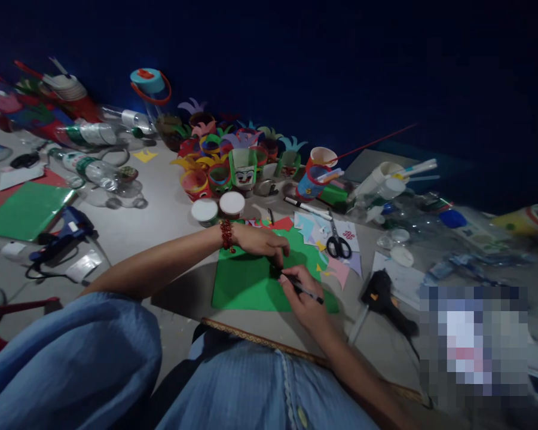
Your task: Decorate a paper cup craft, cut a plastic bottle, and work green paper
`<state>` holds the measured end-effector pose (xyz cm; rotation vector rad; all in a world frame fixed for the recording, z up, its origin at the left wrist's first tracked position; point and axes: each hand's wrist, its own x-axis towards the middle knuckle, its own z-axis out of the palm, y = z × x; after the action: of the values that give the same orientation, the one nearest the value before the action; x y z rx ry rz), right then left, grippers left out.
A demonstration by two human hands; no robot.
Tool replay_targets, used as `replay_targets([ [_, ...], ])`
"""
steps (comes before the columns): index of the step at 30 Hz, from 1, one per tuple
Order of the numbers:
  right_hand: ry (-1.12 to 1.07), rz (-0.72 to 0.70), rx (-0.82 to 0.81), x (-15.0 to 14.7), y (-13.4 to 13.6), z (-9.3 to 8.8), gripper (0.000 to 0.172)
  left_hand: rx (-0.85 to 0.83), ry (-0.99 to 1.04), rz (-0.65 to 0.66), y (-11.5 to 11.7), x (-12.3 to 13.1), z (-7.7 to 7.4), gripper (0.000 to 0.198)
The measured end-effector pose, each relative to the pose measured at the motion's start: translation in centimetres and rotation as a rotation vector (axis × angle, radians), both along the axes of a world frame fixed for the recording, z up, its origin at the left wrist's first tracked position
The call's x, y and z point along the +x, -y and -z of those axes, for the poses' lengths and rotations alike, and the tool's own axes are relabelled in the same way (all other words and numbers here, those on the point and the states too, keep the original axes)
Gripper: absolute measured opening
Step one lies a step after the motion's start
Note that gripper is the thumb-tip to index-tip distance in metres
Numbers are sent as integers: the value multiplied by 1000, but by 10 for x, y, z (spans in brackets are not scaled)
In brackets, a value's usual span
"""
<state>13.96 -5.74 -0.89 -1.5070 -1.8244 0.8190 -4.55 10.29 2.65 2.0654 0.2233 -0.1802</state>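
A green sheet [246, 286] lies on the table in front of me. My right hand [301, 294] is closed around a dark pen [311, 293], its tip end over the sheet near the middle. My left hand [262, 243], with a red bead bracelet [226, 236] at the wrist, rests over the upper part of the sheet, its fingers bent down close to the pen; whether they hold anything small is hidden. Black-handled scissors [338, 243] lie on paper scraps just beyond the sheet's right side.
Decorated cups [243, 170] crowd the back middle, with two white-lidded tubs [205, 211] before them. A black glue gun [382, 298] lies at the right, a blue one [65, 236] at the left. Plastic bottles [92, 169] and green sheets [29, 209] are also left.
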Motion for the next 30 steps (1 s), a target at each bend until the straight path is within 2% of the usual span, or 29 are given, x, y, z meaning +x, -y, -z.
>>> replay_targets([
  [30,76,-9,102,-2,3,-5,11,-41,-37,-28,-4,7,-5,25],
])
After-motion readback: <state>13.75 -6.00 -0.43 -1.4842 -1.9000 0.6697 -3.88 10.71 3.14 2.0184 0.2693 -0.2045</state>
